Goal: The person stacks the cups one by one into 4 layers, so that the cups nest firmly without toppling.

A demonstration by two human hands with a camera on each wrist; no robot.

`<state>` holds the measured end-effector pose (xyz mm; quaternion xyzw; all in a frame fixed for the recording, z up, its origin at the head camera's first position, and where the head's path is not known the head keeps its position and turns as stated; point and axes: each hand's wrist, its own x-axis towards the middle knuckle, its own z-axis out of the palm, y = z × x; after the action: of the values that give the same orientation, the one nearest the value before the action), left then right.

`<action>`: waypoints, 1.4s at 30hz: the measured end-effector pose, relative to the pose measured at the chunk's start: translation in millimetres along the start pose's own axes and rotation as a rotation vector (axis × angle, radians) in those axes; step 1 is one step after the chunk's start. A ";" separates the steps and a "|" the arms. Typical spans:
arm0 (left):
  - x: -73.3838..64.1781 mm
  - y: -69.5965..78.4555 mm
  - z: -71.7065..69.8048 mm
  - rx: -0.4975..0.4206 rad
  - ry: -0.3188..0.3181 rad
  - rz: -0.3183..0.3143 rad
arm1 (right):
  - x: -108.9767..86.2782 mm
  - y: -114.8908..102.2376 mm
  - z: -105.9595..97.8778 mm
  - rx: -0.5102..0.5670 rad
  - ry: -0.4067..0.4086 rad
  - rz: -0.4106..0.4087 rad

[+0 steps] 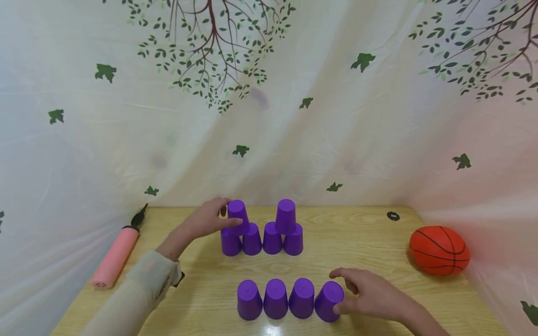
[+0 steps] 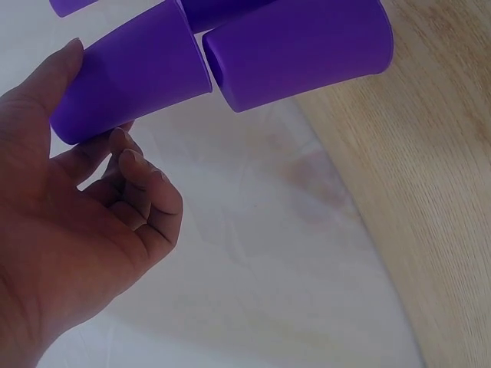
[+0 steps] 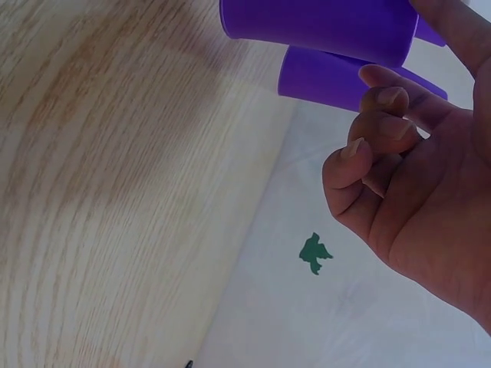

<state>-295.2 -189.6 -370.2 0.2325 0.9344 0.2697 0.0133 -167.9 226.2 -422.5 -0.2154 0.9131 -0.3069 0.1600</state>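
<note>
My left hand (image 1: 208, 217) pinches an upside-down purple cup (image 1: 237, 217) between thumb and fingers. That cup sits atop two others at the left of the back group, above the lower left cup (image 1: 231, 244). Beside it, a similar cup (image 1: 286, 216) rests on two more. Nearer me, several upside-down purple cups stand side by side. At that row's right end, the thumb of my right hand (image 1: 371, 296) touches the last cup (image 1: 329, 301). Its index finger is held off behind that cup; the other fingers curl loosely in the right wrist view.
A pink hand pump (image 1: 115, 256) with a black nozzle lies at the table's left edge. On the right are a red toy basketball (image 1: 439, 250) and a small black disc (image 1: 393, 216). A leaf-printed white sheet (image 1: 277, 154) hangs behind the wooden table (image 1: 357, 242).
</note>
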 end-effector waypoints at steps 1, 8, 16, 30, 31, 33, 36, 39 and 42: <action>0.1 -0.1 0.4 0.001 -0.001 -0.003 | 0.1 0.0 0.3 0.001 -0.003 0.001; 1.8 -3.4 3.0 0.007 -0.006 -0.013 | 0.6 2.2 2.4 0.021 -0.016 0.002; 3.5 -2.2 1.8 0.012 -0.017 -0.025 | 1.9 2.0 2.9 0.032 -0.028 0.008; 2.2 -2.0 2.4 0.003 -0.020 -0.031 | 2.5 2.4 4.7 0.040 -0.036 0.031; 2.3 -2.4 2.5 0.002 -0.018 -0.028 | 2.6 2.7 4.8 0.041 -0.037 0.031; 2.4 -2.8 2.4 0.002 -0.015 -0.024 | 3.1 3.1 4.8 0.041 -0.041 0.031; 2.5 -3.1 2.1 0.001 -0.011 -0.026 | 3.6 3.5 4.6 0.041 -0.043 0.027; 2.3 -3.3 1.9 0.002 -0.015 -0.035 | 3.8 3.4 4.8 0.043 -0.044 0.021; 1.8 -3.0 1.6 0.002 -0.022 -0.045 | 4.0 3.1 5.3 0.044 -0.040 0.013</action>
<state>-297.8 -190.2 -372.9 0.2145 0.9393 0.2660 0.0294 -170.0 223.9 -429.1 -0.2117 0.9043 -0.3214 0.1848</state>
